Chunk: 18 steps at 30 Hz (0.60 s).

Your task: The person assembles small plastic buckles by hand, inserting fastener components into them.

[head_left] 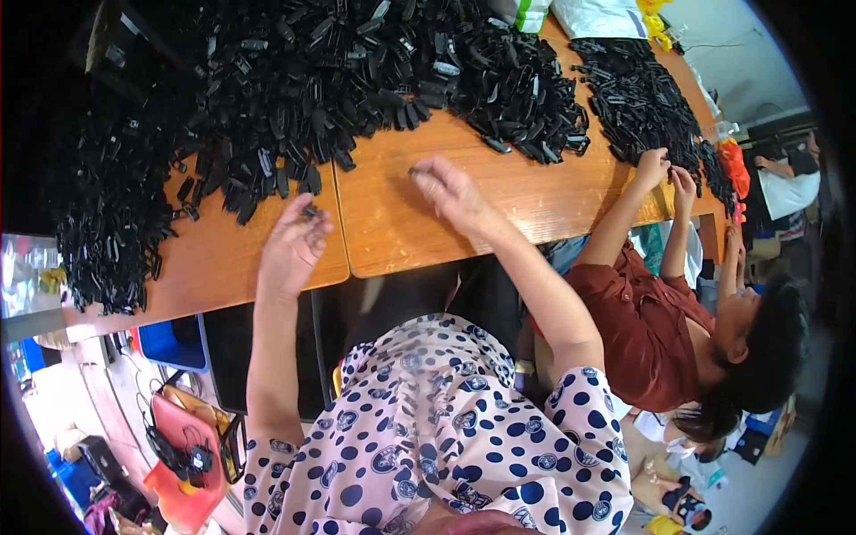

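Near the black pile (pixel 357 80), I note left hand (pixel 299 241) loosely pinching a dark piece (pixel 309 211), right hand (pixel 453 194) gripping a dark bit (pixel 415 173); I'd favour light fingertip pinches.

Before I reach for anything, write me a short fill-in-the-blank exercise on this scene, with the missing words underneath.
1. The small parts heaped on the table are mostly ____ in colour.
2. The wearer's ____ grip, holding a small dark part, is left of the table seam.
3. The co-worker in the reddish-brown shirt is on the wearer's ____ side.
4. The wearer's white shirt is patterned with dark-blue ____.

Missing words: black; left; right; dots
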Tool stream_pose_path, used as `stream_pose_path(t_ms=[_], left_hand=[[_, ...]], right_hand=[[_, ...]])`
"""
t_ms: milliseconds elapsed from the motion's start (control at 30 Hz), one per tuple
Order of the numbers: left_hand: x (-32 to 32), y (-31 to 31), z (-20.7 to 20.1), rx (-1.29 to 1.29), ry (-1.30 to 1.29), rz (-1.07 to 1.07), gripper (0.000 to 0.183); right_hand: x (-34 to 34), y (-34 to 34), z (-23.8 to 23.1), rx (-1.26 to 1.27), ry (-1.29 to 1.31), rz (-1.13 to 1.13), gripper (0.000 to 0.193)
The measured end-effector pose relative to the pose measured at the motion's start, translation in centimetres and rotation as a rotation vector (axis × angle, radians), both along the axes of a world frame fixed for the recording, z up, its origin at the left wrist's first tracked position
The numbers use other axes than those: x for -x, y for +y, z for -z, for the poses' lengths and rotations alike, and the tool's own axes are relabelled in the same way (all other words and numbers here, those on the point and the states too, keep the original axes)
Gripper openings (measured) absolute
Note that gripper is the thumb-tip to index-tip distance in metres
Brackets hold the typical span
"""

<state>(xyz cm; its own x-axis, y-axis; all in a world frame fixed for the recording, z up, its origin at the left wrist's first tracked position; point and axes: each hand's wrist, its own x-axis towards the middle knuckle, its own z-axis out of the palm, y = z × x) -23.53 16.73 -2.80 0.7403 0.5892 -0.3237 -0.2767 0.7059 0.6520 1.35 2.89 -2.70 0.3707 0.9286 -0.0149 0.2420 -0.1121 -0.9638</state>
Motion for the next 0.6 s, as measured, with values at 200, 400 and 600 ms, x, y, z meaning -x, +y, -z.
stream_pose_path(t_ms=[200, 400, 600], left_hand=[[-3.5, -4.4, -1.3, -0.212, 0.125, 0.015, 0.031], [-5.8, -6.9, -2.5, -0.810, 0.372, 0.087, 0.022], [-5.4, -7.3, -3.4, -1.197, 0.332, 0.073, 0.028]], right_hand=[[3.2, -2.3, -2.8, 0.045, 0.506, -0.028, 0.017], [3.1, -4.5, -4.8, -0.007, 0.701, -0.073, 0.013], [3.1, -4.6, -4.4, 0.017, 0.691, -0.125, 0.015]])
